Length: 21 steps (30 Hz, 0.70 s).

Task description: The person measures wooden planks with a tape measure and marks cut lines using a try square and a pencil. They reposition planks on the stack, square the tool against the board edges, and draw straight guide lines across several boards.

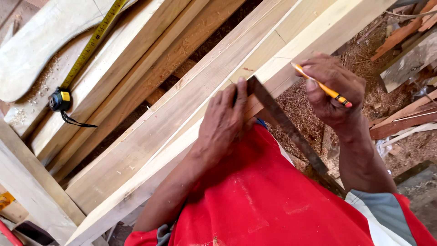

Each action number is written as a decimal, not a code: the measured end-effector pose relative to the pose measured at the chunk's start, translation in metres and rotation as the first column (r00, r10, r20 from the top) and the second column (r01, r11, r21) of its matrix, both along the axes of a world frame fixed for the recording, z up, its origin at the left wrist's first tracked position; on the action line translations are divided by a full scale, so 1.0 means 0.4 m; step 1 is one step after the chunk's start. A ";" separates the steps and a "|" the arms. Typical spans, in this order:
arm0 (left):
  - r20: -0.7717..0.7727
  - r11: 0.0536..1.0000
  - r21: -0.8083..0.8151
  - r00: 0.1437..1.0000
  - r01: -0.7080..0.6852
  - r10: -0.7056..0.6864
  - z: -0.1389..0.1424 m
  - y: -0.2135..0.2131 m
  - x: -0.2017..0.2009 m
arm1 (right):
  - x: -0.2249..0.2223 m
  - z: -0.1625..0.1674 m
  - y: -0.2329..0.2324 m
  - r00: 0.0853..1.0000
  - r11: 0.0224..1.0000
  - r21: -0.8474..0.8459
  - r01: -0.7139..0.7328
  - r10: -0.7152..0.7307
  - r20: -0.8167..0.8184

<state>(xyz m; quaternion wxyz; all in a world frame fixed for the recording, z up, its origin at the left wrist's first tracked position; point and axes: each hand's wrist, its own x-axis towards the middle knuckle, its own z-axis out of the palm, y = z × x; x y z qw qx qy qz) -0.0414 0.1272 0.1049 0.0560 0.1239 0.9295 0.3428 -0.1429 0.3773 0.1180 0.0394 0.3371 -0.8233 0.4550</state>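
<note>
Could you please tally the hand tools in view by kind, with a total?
Yellow pencil with black-striped end, in the right hand: 1
Grey metal try square, under the left hand: 1
Yellow-and-black tape measure: 1
Total: 3

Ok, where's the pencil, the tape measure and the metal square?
pencil [322, 86], head view, middle of its orange shaft.
tape measure [60, 99], head view, its black case.
metal square [286, 127], head view, middle of its blade.

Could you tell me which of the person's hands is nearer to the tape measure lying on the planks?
Left. The left hand presses the metal square on the beam, with the tape measure far off to its left; the right hand, holding a pencil, is farther still.
</note>
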 end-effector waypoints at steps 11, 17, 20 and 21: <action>0.017 0.999 -0.041 1.000 -0.002 0.002 0.006 0.057 -0.072 | -0.027 0.001 0.029 0.989 0.993 0.080 -0.084 0.073 0.127; 0.055 0.998 -0.050 0.998 0.025 -0.023 0.015 0.056 -0.081 | -0.039 0.011 0.027 0.982 0.986 0.134 -0.098 0.074 0.174; 0.062 0.998 -0.048 0.998 0.033 -0.030 0.014 0.059 -0.093 | -0.043 0.015 0.023 0.988 0.988 0.128 -0.088 0.070 0.141; 0.069 0.998 -0.041 0.997 0.039 -0.036 0.012 0.063 -0.100 | -0.045 0.017 0.022 0.991 0.989 0.126 -0.078 0.062 0.122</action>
